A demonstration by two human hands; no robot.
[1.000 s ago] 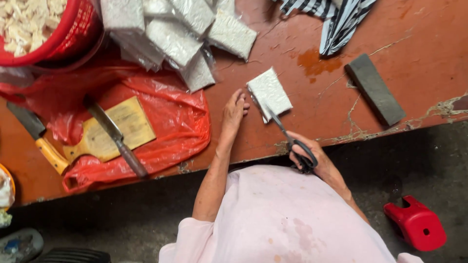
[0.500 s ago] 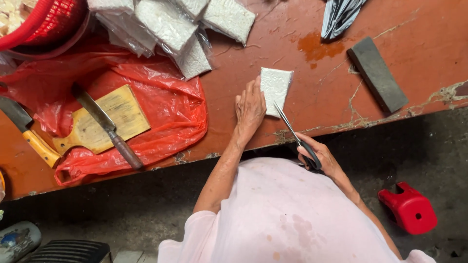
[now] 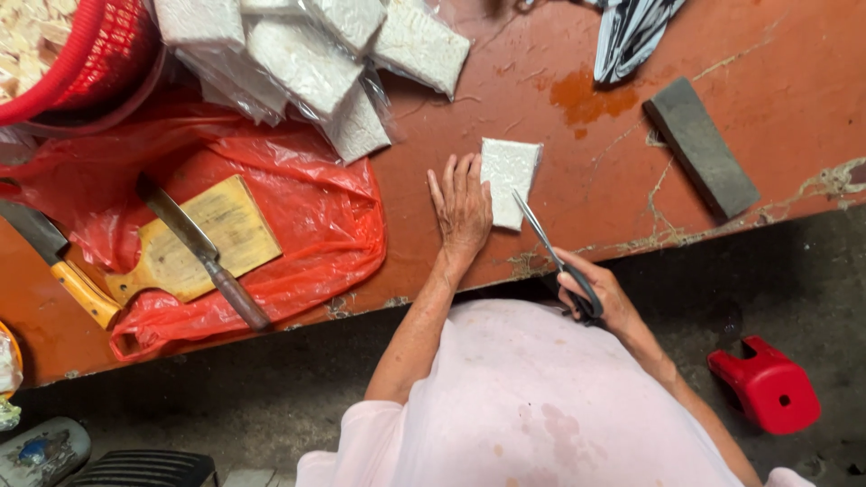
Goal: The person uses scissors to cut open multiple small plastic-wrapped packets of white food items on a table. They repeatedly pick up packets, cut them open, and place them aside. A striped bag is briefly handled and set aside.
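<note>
One packet: a white flat block in clear wrap (image 3: pixel 510 180) lay on the red-brown bench (image 3: pixel 559 117), near its front edge.
Left hand: the left hand (image 3: pixel 462 209) lay flat and open on the bench, fingers spread, its fingertips touching the packet's left side; it gripped nothing.
Right hand: the right hand (image 3: pixel 595 296) was closed through the handles of the scissors (image 3: pixel 552 251), just off the bench edge.
Scissors: the blades were together, or nearly so, and pointed up at the packet's lower right corner, the tip over it.
Stack: more wrapped white blocks (image 3: pixel 311 59) were heaped at the far side of the bench.
Left of the hands: a wooden board (image 3: pixel 194 242) with a cleaver (image 3: pixel 200 248) across it sat on a red plastic bag (image 3: pixel 307 207); a yellow-handled knife (image 3: pixel 59 261) lay beside it.
Right side: a grey sharpening stone (image 3: pixel 702 149) rested near the bench edge, well apart from the packet.
Floor: a red stool (image 3: pixel 767 386) stood below.
</note>
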